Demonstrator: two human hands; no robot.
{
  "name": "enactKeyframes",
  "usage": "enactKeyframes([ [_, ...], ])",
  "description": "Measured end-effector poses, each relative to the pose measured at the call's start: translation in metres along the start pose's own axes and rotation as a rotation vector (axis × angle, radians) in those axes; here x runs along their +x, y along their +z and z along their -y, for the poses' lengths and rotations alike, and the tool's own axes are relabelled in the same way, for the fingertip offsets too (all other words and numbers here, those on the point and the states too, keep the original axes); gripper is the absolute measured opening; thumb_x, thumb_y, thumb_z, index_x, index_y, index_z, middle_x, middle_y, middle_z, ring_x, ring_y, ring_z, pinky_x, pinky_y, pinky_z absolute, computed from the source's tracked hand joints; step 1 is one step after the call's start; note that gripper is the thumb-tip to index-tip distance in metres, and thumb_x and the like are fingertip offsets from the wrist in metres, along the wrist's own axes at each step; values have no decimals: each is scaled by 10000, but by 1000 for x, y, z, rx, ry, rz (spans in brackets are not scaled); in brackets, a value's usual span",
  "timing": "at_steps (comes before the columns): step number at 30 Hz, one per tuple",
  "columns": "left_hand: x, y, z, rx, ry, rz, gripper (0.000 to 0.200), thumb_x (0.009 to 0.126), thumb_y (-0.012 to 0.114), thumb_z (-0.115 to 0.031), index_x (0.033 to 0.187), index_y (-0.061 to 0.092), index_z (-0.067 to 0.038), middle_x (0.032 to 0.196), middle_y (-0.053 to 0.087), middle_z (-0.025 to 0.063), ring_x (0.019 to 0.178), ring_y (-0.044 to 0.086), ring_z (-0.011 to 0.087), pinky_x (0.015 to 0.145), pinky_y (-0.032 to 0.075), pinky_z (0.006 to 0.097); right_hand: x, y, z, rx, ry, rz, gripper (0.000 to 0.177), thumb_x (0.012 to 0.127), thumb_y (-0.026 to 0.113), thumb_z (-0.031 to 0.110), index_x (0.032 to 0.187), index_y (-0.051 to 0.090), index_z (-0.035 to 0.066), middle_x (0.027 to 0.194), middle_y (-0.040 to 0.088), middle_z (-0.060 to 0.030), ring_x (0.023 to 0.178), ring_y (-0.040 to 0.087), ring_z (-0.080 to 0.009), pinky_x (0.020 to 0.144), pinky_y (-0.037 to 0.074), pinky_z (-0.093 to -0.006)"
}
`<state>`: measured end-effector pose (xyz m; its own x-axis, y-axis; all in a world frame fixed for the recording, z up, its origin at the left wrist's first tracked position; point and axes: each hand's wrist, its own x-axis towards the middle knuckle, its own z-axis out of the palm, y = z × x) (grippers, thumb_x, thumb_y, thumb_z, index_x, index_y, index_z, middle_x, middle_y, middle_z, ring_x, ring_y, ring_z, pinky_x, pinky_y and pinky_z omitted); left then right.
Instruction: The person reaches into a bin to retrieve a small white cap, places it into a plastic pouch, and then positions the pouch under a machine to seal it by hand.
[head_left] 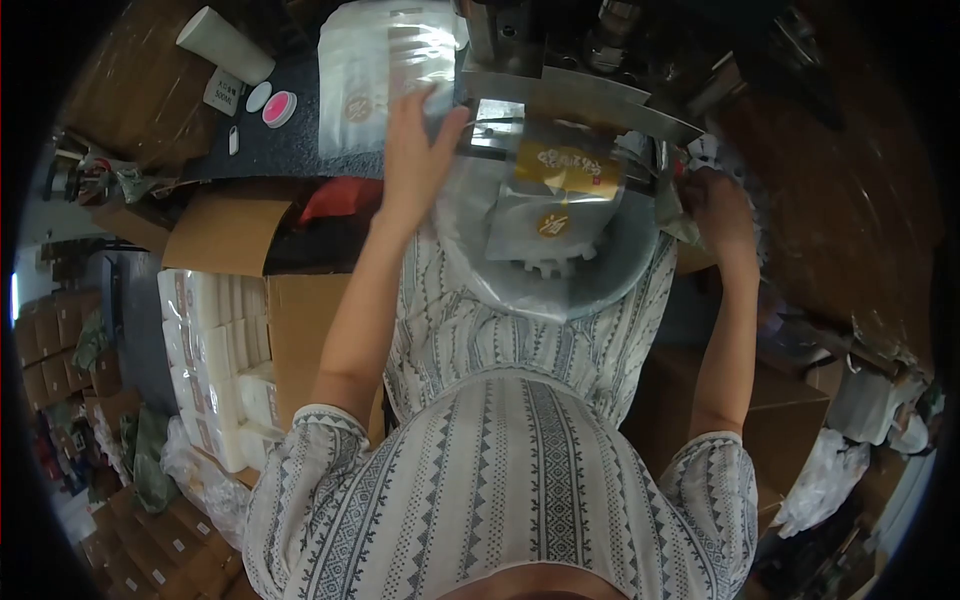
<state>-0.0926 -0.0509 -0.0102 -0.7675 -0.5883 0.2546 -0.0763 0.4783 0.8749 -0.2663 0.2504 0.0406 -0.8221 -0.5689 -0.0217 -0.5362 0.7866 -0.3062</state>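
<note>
My left hand [418, 150] lies with fingers stretched and thumb apart over a stack of clear plastic bags [350, 70] on the dark worktop. Printed on the bags is a round gold mark. Between my arms a round translucent tub [600, 285] rests at my lap. Inside or over it is a clear bag with a gold printed panel [565, 170] and a round gold mark, its upper edge at the metal machine [600, 95]. My right hand [718, 208] is at the tub's right, fingers curled beside a small red part; what they hold is hidden.
Left on the worktop are a white cup [225, 45], a small box [222, 92] and a round container with pink contents [279, 109]. Below stands an open cardboard box [310, 330] beside stacked white packs [210, 350]. Another carton [770, 410] stands at lower right.
</note>
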Motion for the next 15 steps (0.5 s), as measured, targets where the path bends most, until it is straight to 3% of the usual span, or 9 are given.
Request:
enactKeyframes([
  [2,0,-22,25,1075,540,-314,297,862,654,-235,1049,626,-6,890,652,140,803,631,335,713,508,393,-5,0,-2,94,-52,37,200,842,561,81,1008,650,15,951,662,-208,945,622,-378,777,493,-417],
  [3,-7,-25,26,1073,538,-322,297,862,654,-235,1049,626,-6,890,652,140,803,631,335,713,508,393,-6,0,-4,121,-25,-27,197,837,579,82,1011,646,16,962,666,-197,930,636,-361,769,497,-407],
  [5,-29,-34,21,866,602,-146,225,869,640,-217,1013,646,-44,870,647,138,759,619,343,679,495,390,-10,-4,1,156,2,-98,197,833,598,82,1013,642,16,974,670,-185,915,650,-344,761,502,-396],
  [6,-36,-42,17,868,600,-142,225,869,640,-217,1013,646,-44,870,647,138,759,619,343,679,495,390,-16,-12,13,355,22,-118,209,810,624,78,1010,629,18,973,667,-179,879,648,-350,750,504,-399],
  [7,-42,-51,9,738,348,-126,183,868,632,-189,981,653,-46,866,645,138,759,619,338,670,492,384,-21,-18,27,552,43,-134,229,787,651,75,1006,615,19,973,664,-174,844,646,-357,739,506,-401],
  [8,-47,-57,-1,601,100,-113,144,866,624,-160,949,660,-48,863,643,139,760,619,334,661,489,378,-25,-22,43,551,44,-129,229,787,651,75,1006,615,19,973,664,-174,844,646,-357,739,506,-401],
  [10,-60,-48,-29,669,126,-151,92,846,621,-114,899,668,-55,842,644,113,746,618,327,637,484,367,-28,-24,80,561,-260,14,219,825,668,102,1029,626,36,958,660,-112,832,658,-228,736,509,-353],
  [14,-70,-40,-64,519,234,-113,90,808,647,-86,891,667,-58,826,644,108,736,628,315,625,487,361,-23,-3,124,634,-440,-23,213,826,675,111,1019,628,33,958,656,-109,864,644,-233,756,500,-348],
  [15,-71,-39,-68,467,293,-96,98,803,651,-78,898,667,-62,824,645,107,735,632,313,624,489,360,-21,-2,127,524,-544,-45,227,822,681,119,1026,630,34,966,656,-105,878,640,-236,765,498,-343],
])
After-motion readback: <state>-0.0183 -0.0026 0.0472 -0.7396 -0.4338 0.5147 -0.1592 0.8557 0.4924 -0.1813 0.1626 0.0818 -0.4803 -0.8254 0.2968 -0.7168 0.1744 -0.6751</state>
